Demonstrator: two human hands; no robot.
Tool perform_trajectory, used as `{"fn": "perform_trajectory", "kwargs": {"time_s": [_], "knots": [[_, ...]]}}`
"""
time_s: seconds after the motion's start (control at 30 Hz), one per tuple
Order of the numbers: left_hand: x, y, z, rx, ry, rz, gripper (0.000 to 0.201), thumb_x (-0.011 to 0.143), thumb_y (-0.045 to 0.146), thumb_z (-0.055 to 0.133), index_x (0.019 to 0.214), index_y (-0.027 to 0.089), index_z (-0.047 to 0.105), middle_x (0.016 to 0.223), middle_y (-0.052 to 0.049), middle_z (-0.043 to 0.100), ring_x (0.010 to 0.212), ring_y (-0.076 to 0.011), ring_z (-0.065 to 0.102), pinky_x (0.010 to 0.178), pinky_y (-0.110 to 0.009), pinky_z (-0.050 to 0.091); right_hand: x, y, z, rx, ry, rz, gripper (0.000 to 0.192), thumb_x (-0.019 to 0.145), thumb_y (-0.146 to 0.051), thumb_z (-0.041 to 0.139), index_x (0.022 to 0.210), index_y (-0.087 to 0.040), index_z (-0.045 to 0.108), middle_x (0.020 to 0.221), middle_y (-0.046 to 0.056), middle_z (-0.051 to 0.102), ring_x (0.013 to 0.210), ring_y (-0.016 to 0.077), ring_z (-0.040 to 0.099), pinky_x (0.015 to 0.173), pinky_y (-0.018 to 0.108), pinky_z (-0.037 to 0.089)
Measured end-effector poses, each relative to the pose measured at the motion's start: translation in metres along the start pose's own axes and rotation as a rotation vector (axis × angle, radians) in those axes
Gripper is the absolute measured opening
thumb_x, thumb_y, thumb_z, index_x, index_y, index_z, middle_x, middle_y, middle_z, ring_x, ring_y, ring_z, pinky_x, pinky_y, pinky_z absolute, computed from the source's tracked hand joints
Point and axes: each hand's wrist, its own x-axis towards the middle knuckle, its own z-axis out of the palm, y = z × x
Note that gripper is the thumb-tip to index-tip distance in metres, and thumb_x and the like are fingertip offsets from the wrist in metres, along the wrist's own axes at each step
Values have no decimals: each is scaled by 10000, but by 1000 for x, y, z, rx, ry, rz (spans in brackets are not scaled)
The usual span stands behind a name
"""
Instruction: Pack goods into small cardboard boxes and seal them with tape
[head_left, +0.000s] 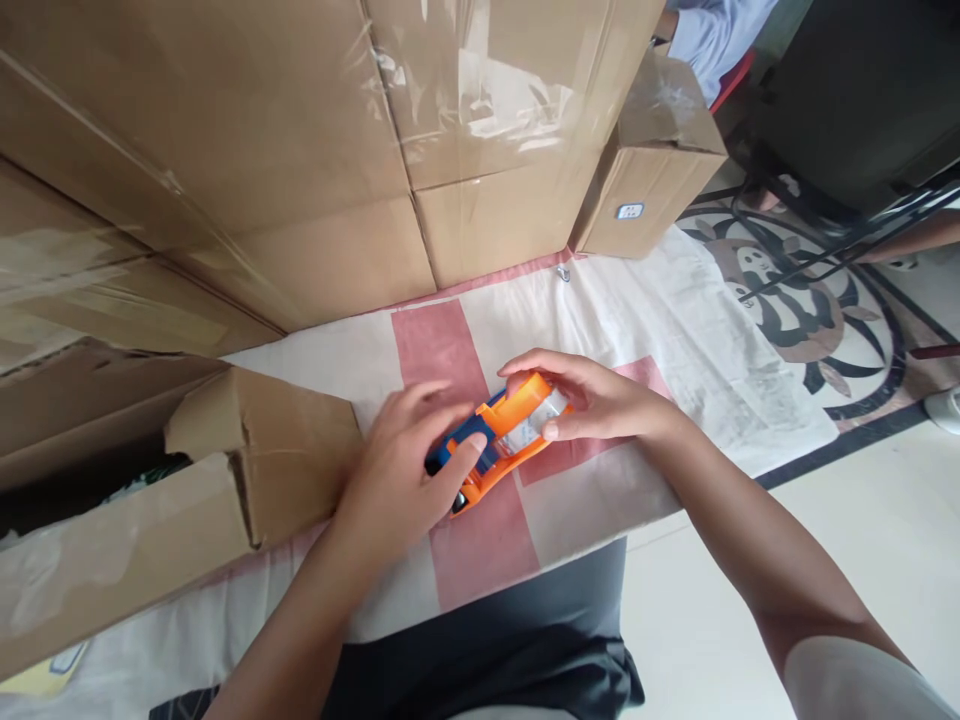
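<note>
Orange item [516, 406] with blue parts and a clear, whitish section lies slantwise between the two hands, over the red-and-white cloth [480, 575] covering the surface. The right hand [592, 395] grasps its right end, thumb on the near rim and fingers round the far side. The left hand [401, 465] has its thumb on the blue part, fingers partly spread; whether they grip too, I cannot tell. An open box [300, 450] stands left of it, stacked cartons [300, 150] behind, and a smaller labelled box [637, 185] beyond to the right.
</note>
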Motion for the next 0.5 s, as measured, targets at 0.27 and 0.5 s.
{"fn": "perform_trajectory", "kwargs": {"time_s": [0.27,0.5], "knots": [[36,22,-15,268,-311,527,594,944,288,671,1504,351,485,1679,-21,373,1522,-276,384,1222,-455,374,0,15,16,13,229,-141,862,770,-495,880,1469,-360,394,1572,94,358,1384,292,524,1025,411,549],[60,29,-13,356,-474,375,858,726,375,837,1478,251,442,1398,-103,619,1226,-323,634,941,-425,538,-5,12,28,-299,333,-89,838,749,-460,865,1404,-247,388,1290,129,604,1111,293,661,886,449,598]]}}
